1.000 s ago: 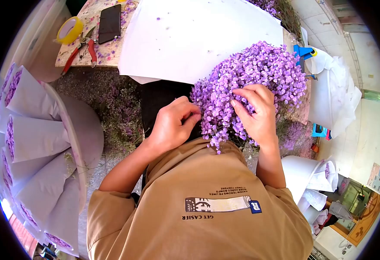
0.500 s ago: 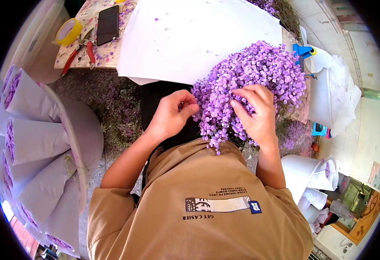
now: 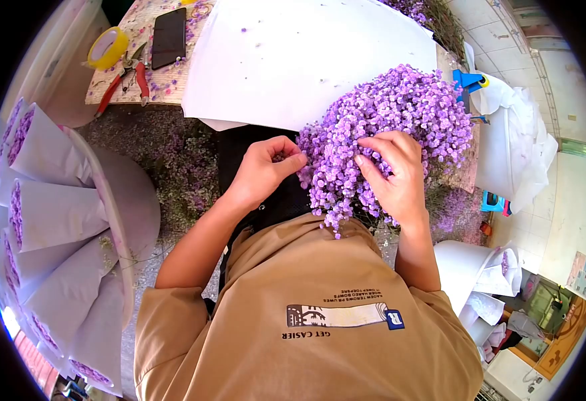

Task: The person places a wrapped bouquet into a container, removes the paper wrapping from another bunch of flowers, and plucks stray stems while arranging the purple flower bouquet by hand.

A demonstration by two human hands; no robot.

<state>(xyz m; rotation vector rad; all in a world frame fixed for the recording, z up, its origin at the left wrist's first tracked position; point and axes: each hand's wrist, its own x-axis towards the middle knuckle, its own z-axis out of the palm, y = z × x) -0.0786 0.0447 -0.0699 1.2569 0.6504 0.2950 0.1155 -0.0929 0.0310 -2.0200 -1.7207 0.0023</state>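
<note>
A big bunch of purple baby's breath point(image 3: 400, 110) lies at the table's near edge, with some sprays hanging down toward my lap. At the left side of the bunch is my left hand point(image 3: 269, 170), its fingers curled and thumb pressed in a pinch. Whatever sits between those fingertips is too small to make out. My right hand point(image 3: 396, 177) rests against the front of the blossoms, thumb and forefinger a little apart at the flower heads. Behind the bunch, a large white paper sheet point(image 3: 286, 60) covers the table, dotted with a few loose petals.
Back left on the table are a black phone point(image 3: 168, 38), red-handled pruning shears point(image 3: 127, 77) and a yellow tape roll point(image 3: 107, 48). A bucket point(image 3: 136, 200) of paper-wrapped bunches stands at my left. To the right are a blue tape dispenser point(image 3: 466, 80) and white plastic wrapping point(image 3: 523, 140).
The left hand has shifted very slightly at the bunch's edge, still pinched. The right hand and the flowers stay nearly the same; the whole view has drifted a touch.
</note>
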